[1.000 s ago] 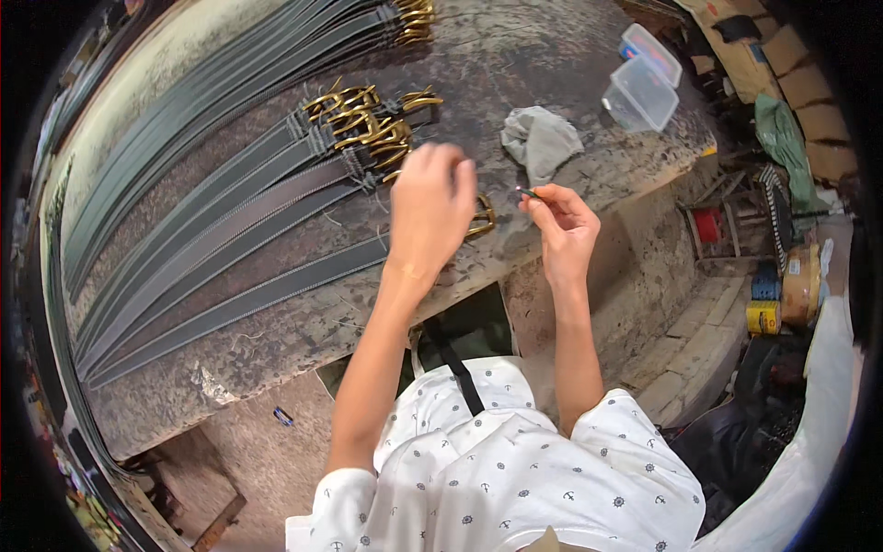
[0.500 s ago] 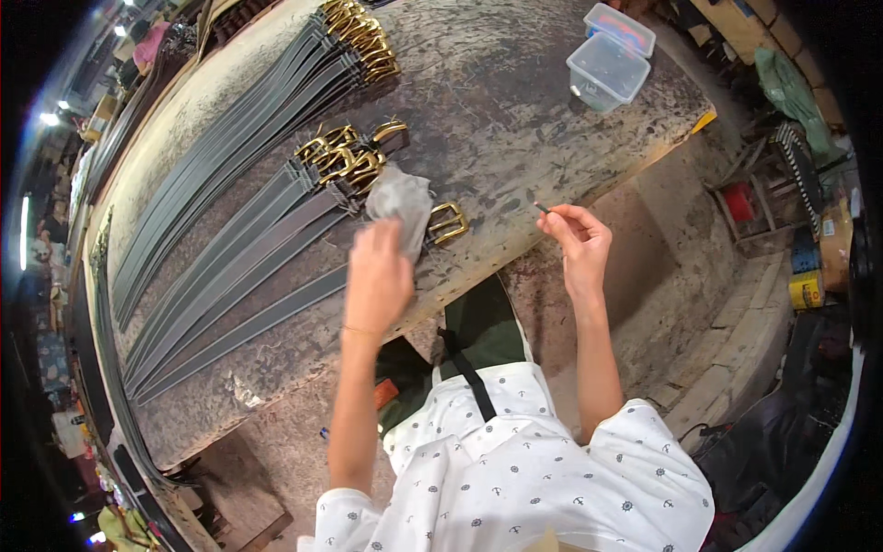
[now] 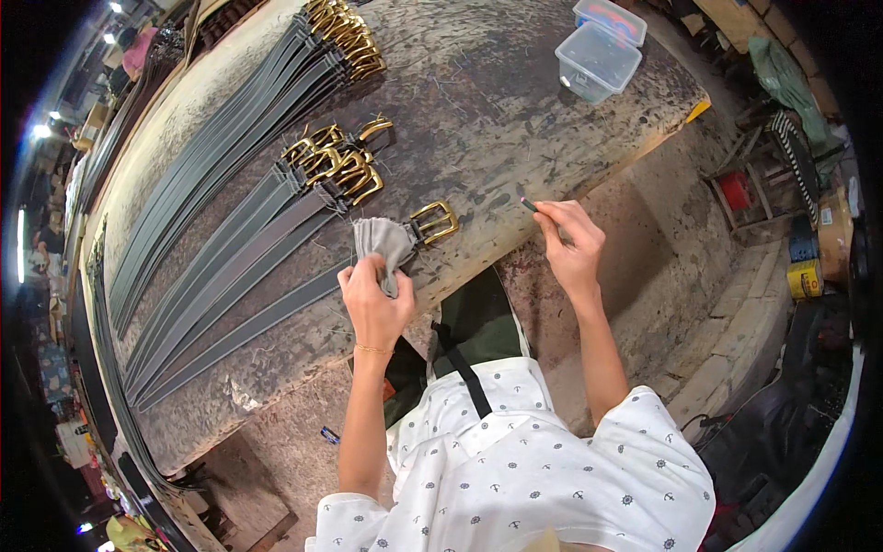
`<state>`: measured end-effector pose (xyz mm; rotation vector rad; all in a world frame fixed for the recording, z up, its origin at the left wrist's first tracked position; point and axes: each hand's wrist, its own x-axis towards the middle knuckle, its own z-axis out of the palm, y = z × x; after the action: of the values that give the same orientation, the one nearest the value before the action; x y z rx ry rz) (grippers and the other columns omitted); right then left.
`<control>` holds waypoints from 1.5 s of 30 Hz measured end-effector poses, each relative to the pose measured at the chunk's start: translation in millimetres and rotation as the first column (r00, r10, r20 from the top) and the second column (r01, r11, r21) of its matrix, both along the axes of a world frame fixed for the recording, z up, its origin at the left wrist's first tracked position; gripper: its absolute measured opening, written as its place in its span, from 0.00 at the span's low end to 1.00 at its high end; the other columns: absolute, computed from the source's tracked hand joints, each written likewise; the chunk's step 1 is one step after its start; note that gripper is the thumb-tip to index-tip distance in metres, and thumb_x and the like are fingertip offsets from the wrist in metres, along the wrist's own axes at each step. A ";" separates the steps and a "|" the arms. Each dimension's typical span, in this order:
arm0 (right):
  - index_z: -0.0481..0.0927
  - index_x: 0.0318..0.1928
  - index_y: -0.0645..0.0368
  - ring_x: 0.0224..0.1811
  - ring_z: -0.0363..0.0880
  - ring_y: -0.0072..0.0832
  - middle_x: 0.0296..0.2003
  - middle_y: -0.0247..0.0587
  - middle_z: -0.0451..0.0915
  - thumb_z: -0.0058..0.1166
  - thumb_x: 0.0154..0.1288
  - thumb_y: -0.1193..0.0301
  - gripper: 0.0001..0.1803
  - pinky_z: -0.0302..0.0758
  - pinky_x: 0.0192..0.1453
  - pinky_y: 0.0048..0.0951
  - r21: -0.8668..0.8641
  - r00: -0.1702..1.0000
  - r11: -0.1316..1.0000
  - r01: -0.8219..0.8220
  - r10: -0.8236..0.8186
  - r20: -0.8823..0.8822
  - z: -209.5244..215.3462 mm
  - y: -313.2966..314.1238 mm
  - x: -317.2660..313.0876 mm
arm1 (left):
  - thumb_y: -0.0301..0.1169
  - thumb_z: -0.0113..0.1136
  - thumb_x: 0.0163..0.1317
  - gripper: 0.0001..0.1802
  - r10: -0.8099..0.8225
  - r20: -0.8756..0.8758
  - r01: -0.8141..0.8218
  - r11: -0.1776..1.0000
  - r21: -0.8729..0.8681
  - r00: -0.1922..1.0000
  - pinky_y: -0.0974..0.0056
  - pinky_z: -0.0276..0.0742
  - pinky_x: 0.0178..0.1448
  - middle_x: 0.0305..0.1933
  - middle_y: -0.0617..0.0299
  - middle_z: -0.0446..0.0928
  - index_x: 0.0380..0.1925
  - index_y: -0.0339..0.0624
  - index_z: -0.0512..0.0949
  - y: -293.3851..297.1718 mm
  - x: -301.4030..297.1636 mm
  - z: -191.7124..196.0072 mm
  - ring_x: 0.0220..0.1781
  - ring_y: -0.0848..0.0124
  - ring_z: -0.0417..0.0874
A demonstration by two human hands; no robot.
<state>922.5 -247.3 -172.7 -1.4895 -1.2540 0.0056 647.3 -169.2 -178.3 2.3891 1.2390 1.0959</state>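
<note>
My left hand point(image 3: 375, 299) pinches a crumpled grey cloth point(image 3: 384, 241), which lies over the buckle end of a single dark grey belt point(image 3: 285, 311). That belt's gold buckle point(image 3: 435, 223) sticks out beyond the cloth, near the table's front edge. Off to the right, my right hand point(image 3: 572, 241) is raised and grips a short, thin dark stick point(image 3: 528, 203) with a pinkish tip between thumb and fingers. What kind of stick it is I cannot make out. Left of the cloth lies a smaller group of belts point(image 3: 237, 225) with gold buckles bunched together.
Further back is a larger row of dark belts point(image 3: 221, 129) with gold buckles. A clear plastic box point(image 3: 598, 63) stands at the far right of the worn table point(image 3: 478, 110). Beyond the table's right end are a wooden stool point(image 3: 740, 191) and a yellow can point(image 3: 805, 279).
My left hand has come down slightly and now grips the cloth, which has bunched up and shifted toward me. My right hand still holds the stick, moved slightly left.
</note>
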 end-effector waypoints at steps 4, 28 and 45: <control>0.85 0.40 0.67 0.37 0.83 0.36 0.37 0.44 0.86 0.66 0.58 0.87 0.09 0.80 0.39 0.31 0.171 0.989 0.984 -0.037 0.012 0.148 -2.9 -3.0 4.9 | 0.25 0.63 0.53 0.15 0.047 -0.027 -0.047 0.999 -0.004 0.999 0.56 0.67 0.46 0.30 0.54 0.76 0.43 0.40 0.77 0.9 3.2 3.3 0.33 0.55 0.74; 0.82 0.40 0.65 0.37 0.79 0.32 0.37 0.40 0.83 0.61 0.66 0.81 0.04 0.76 0.41 0.29 -0.019 0.988 0.988 0.152 -0.152 0.001 -18.5 -4.7 -14.6 | 0.23 0.62 0.53 0.13 0.088 0.025 -0.088 0.996 -0.004 0.996 0.50 0.69 0.55 0.46 0.47 0.72 0.40 0.37 0.77 3.1 4.7 9.3 0.51 0.49 0.72; 0.52 0.19 0.50 0.18 0.65 0.15 0.22 0.35 0.75 0.67 0.65 0.76 0.32 0.61 0.20 0.22 0.134 0.358 0.934 -0.331 0.256 -0.898 -26.1 -12.2 33.5 | 0.24 0.62 0.55 0.13 0.094 -0.042 -0.096 0.994 -0.055 0.995 0.47 0.67 0.60 0.49 0.48 0.71 0.42 0.38 0.77 2.9 6.7 3.7 0.54 0.48 0.71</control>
<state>956.0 -259.5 -198.8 -0.9793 -0.5484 1.0161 654.0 -166.3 -174.7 2.3420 1.3910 1.0295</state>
